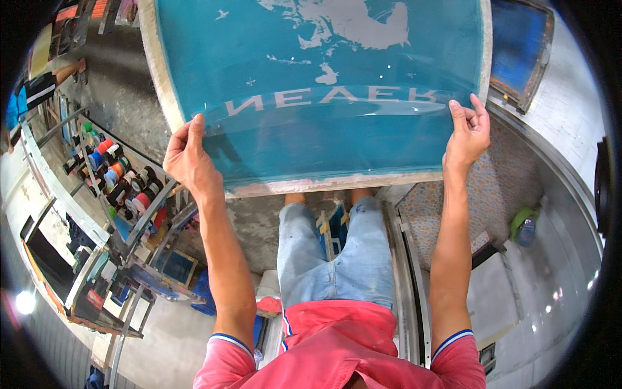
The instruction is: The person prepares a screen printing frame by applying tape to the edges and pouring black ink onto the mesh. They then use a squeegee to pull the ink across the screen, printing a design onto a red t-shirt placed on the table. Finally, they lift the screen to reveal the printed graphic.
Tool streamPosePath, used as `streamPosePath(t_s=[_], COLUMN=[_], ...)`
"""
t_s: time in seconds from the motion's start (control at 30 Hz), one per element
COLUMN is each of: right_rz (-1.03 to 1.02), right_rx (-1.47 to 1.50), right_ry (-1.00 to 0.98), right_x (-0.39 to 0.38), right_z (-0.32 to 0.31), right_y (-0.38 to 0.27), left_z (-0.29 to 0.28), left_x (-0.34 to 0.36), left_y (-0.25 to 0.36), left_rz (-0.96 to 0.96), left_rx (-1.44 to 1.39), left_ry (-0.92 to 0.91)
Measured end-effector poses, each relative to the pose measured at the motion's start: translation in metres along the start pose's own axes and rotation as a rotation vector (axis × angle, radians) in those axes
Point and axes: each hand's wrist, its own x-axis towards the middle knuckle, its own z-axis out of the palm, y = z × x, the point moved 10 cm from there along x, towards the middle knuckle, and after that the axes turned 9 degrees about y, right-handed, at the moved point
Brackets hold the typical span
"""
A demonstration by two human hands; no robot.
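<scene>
A large screen-printing frame (311, 185) with a teal mesh and pale design patches fills the upper middle. Over the mesh lies a clear plastic film (337, 129), its near edge curving across the screen. My left hand (188, 155) pinches the film's left corner by the frame's lower left edge. My right hand (468, 133) pinches the film's right corner near the frame's right edge. Both arms reach straight forward above my legs in pale jeans.
On the left a metal rack (123, 188) holds several ink bottles and smaller screens (175, 266). Another blue screen frame (521, 48) leans at the upper right. A green bottle (523, 225) sits on the tiled floor at right. A person's arm shows at far upper left.
</scene>
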Motion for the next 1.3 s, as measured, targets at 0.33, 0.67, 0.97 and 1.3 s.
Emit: streamPosePath(t_s=[0.33,0.67,0.97,1.3], right_rz=[0.015,0.066,0.045,0.029], right_rx=[-0.015,-0.022,0.055,0.016], right_ry=[-0.005,-0.028,-0.017,-0.038], right_x=[0.004,0.004,0.004,0.004], right_z=[0.0,-0.001,0.003,0.001], right_y=[0.004,0.008,0.014,0.006], left_z=[0.003,0.007,0.003,0.007], left_x=[-0.004,-0.004,-0.002,-0.004], left_y=[0.002,0.003,0.006,0.004], left_rz=[0.028,-0.009,0.063,0.067], left_rx=[0.004,-0.005,0.108,0.096], left_ry=[-0.021,-0.027,0.0,-0.003])
